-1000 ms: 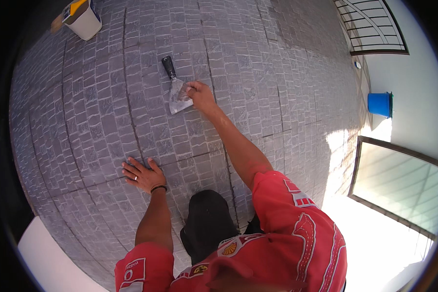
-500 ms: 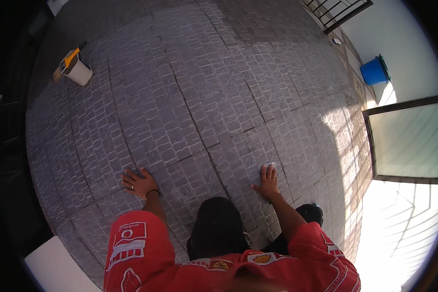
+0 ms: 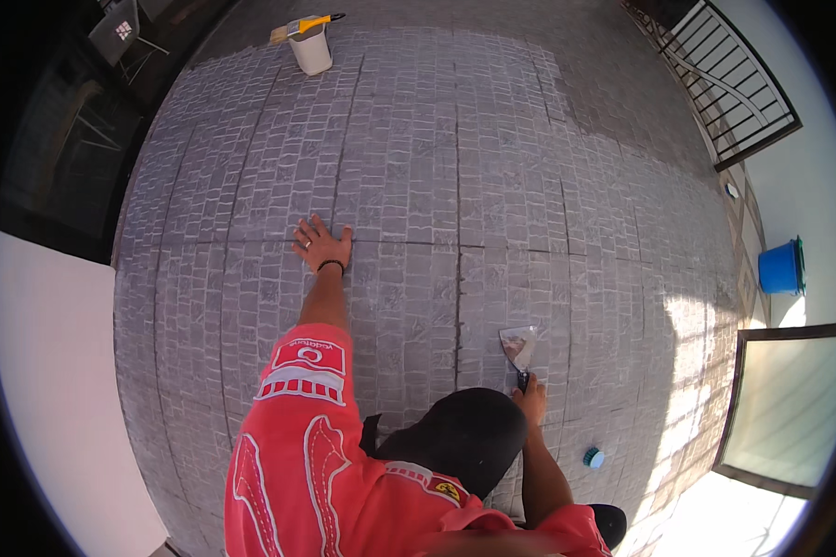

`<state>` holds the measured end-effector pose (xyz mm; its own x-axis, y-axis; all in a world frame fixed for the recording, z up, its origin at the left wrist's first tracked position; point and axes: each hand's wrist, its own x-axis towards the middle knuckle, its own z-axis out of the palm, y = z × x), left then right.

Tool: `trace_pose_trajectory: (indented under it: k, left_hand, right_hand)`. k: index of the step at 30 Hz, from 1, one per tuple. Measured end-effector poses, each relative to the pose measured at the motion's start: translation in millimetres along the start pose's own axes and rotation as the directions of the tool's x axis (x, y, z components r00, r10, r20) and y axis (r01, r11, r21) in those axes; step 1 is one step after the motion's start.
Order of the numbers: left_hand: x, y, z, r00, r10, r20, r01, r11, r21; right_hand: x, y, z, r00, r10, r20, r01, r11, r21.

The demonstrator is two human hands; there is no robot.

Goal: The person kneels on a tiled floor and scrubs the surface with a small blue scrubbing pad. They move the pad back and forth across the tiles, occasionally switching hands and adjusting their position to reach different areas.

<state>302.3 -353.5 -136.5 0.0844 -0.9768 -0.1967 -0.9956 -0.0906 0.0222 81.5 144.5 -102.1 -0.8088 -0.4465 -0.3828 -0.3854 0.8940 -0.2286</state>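
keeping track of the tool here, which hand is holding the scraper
The right hand, closed around the black handle of the scraper. The left hand differs: it holds no tool and rests spread open on the paving.

Grey block-patterned floor (image 3: pixel 399 186) — whitish bucket (image 3: pixel 313 54) standing far off, small teal object (image 3: pixel 594 457) nearer.

left arm (image 3: pixel 324 297) stretched forward | left fingers (image 3: pixel 307 230) splayed flat | right arm (image 3: pixel 542 464) nearer the body | right fingers (image 3: pixel 532 383) curled closed
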Motion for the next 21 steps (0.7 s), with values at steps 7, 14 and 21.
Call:
trace_pose_trajectory:
  k: [7, 14, 21]
  left_hand:
    - [-54, -85, 4, 0.909, 0.215, 0.357, -0.23, 0.973, 0.0]
    - [-89, -40, -33, 0.488, -0.144, 0.861, -0.376, 0.855, 0.357]
    - [-234, 170, -43, 0.378, 0.684, 0.624, -0.923, 0.334, 0.193]
  right_hand:
    - [1, 118, -117, 0.954, -0.121, 0.275, 0.235, 0.872, -0.429]
    - [-68, 287, -258, 0.999, -0.016, -0.03, 0.002, 0.908, -0.42]
    - [-262, 464, -158, 0.818, 0.503, -0.279, -0.326, 0.805, 0.495]
